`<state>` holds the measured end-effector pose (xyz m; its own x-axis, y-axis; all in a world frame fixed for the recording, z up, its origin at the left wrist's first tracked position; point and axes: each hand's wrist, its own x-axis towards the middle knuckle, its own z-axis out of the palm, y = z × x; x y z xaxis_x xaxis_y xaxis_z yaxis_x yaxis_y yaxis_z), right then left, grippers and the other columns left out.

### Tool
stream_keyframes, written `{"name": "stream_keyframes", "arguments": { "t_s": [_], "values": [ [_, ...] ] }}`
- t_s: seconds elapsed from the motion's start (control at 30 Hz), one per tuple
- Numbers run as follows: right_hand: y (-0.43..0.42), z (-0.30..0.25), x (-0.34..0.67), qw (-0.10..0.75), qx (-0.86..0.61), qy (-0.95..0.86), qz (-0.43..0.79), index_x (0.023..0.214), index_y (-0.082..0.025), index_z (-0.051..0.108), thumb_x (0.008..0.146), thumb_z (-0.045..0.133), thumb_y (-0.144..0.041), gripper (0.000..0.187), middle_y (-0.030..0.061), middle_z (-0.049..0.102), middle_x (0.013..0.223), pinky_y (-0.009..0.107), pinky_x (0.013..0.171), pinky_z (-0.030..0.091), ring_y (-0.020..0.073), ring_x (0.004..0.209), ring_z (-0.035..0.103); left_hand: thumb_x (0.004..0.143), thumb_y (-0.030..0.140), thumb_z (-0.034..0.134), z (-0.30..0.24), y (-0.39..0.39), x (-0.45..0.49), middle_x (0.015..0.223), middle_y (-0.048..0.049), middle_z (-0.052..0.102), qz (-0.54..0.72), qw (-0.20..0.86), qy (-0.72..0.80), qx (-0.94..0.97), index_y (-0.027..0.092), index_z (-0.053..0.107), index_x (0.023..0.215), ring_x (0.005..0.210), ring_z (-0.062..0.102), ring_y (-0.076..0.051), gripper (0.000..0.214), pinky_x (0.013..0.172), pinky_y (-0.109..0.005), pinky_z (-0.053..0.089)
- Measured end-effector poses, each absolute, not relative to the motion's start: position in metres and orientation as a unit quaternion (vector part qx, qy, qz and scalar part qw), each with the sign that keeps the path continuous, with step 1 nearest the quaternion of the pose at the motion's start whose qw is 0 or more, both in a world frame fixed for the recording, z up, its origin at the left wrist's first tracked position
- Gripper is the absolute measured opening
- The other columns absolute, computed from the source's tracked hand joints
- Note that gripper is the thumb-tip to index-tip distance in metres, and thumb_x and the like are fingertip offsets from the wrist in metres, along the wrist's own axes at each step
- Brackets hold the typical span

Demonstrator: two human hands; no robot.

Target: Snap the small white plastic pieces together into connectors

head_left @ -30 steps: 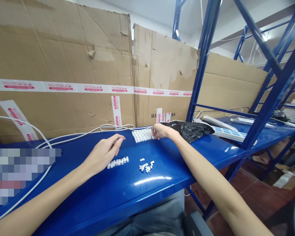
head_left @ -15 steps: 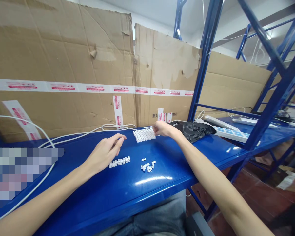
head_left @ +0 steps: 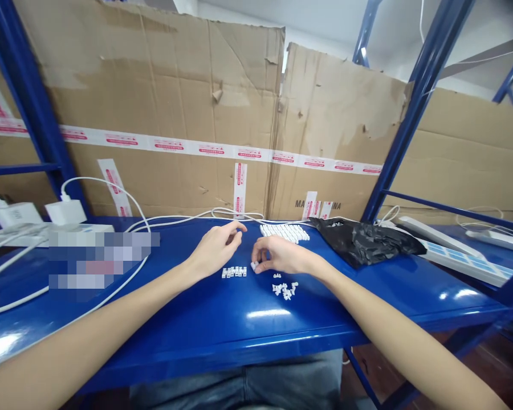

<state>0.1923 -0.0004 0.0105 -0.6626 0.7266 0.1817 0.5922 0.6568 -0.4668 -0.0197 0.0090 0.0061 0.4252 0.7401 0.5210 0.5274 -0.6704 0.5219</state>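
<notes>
"What's the right hand [head_left: 280, 254] doing?"
"Pinching a tiny white plastic piece [head_left: 253, 266], just beside the long white plastic strip [head_left: 233, 273] lying sideways."
"And the left hand [head_left: 216, 250]?"
"Open, holding nothing, near the strip."

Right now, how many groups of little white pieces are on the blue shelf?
3: a big block at the back, a short row in front of the left hand, and a loose heap in front of the right hand. More may hide under the hands.
</notes>
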Motion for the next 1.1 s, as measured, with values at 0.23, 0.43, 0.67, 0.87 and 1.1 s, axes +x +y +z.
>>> {"name": "stream_keyframes", "arguments": {
  "t_s": [0.23,0.43,0.67,0.87,1.1],
  "values": [
    [-0.009,0.018,0.184,0.372,-0.344,-0.86,0.059,0.085,-0.017,0.064,0.084,0.079,-0.026,0.017,0.001,0.065,0.084,0.027,0.073,0.044,0.0151,0.078,0.059,0.091,0.045,0.06,0.007,0.003,-0.009,0.083,-0.007,0.072,0.395,0.386,0.283,0.784,0.015,0.064,0.104,0.073,0.068,-0.02,0.033,0.063,-0.03,0.053],
    [-0.01,0.03,0.198,0.288,-0.369,-0.87,0.154,0.096,-0.018,0.061,0.076,0.086,-0.029,0.034,-0.0017,0.063,0.079,0.025,0.067,0.045,0.0143,0.071,0.059,0.089,0.036,0.061,0.003,0.006,-0.011,0.07,-0.001,0.067,0.421,0.385,0.308,0.761,0.015,0.06,0.101,0.056,0.06,-0.014,0.024,0.06,-0.029,0.052],
    [-0.005,0.035,0.224,0.002,-0.396,-0.854,0.337,0.079,-0.014,0.067,0.075,0.079,-0.021,0.014,-0.002,0.066,0.064,0.022,0.059,0.046,0.0116,0.059,0.059,0.092,0.039,0.058,0.003,0.012,-0.018,0.066,0.0024,0.059,0.427,0.313,0.338,0.778,0.017,0.061,0.09,0.049,0.052,-0.01,0.022,0.048,-0.023,0.043],
    [-0.002,0.05,0.237,0.176,-0.376,-0.867,0.274,0.082,-0.013,0.069,0.076,0.069,-0.015,0.006,0.0012,0.071,0.075,0.023,0.065,0.049,0.0123,0.067,0.064,0.087,0.044,0.066,0.005,0.007,-0.015,0.071,-0.0021,0.067,0.411,0.307,0.342,0.787,0.015,0.072,0.097,0.055,0.063,-0.016,0.032,0.061,-0.032,0.056],
    [0.0,0.065,0.257,0.314,-0.375,-0.838,0.241,0.082,-0.013,0.069,0.076,0.071,-0.019,0.009,0.0056,0.074,0.082,0.026,0.071,0.053,0.0142,0.075,0.069,0.087,0.042,0.064,0.006,0.005,-0.014,0.076,-0.0049,0.073,0.382,0.289,0.373,0.795,0.014,0.076,0.112,0.059,0.07,-0.02,0.038,0.07,-0.037,0.059]
  ]
}}
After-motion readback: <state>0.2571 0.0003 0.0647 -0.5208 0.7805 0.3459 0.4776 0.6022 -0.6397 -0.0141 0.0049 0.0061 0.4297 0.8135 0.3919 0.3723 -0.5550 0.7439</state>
